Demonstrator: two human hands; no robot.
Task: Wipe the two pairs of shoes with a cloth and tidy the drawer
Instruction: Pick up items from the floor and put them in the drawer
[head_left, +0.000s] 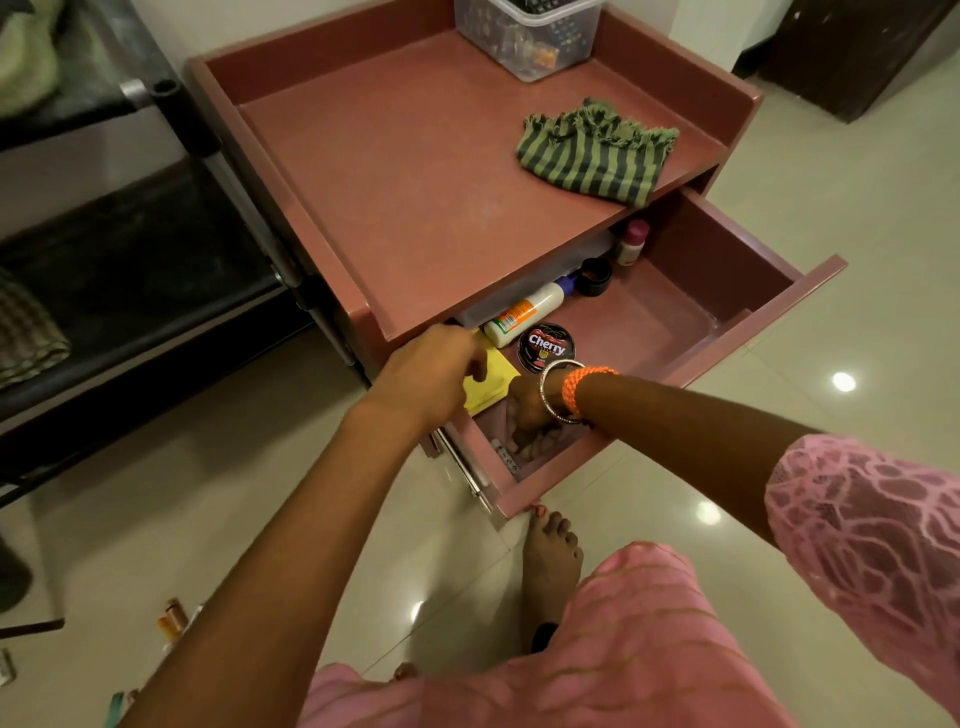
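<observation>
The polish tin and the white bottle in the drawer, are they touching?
Cannot tell. In the head view the polish tin lies right beside the white bottle, their edges meeting with no visible gap, but from this angle overlap could hide a sliver of space.

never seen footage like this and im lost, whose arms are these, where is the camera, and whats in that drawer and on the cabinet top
There is no machine here. The camera sits on a person's head and looks down, so the two arms are their own. They stand at a reddish cabinet with its drawer pulled open. The left hand is over a yellow pad; whether it grips it I cannot tell. The right hand reaches down into the drawer's near corner, its fingers curled among things too dark to name. Also in the drawer: a round Cherry polish tin, a white bottle lying on its side, a small black jar and a small bottle with a pink cap. On top lie a green striped cloth and a clear plastic box.
</observation>
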